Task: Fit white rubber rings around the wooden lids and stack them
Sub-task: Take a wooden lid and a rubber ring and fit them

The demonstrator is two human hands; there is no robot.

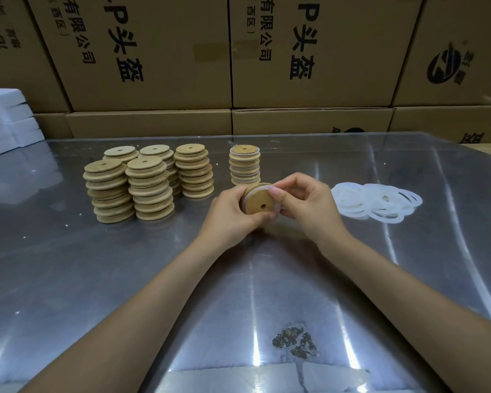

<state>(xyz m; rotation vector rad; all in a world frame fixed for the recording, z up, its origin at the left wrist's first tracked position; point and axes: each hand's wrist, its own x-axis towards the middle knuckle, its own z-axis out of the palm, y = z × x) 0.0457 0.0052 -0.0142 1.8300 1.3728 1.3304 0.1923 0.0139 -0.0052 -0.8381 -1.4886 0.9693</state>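
Note:
A round wooden lid (260,201) with a small centre hole is held above the table between both hands, tilted toward me. My left hand (230,212) grips its left edge. My right hand (306,205) pinches a white rubber ring (267,188) stretched partway around the lid's top and right rim. Behind the hands stands a stack of lids with white rings (244,165). To the left stand several stacks of bare wooden lids (148,185). A loose heap of white rubber rings (377,201) lies to the right of my right hand.
The work surface is a shiny metal table (97,279) with a worn patch (295,340) near the front. Cardboard boxes (309,52) form a wall behind the table. A white stack of flat material (9,120) sits at the far left.

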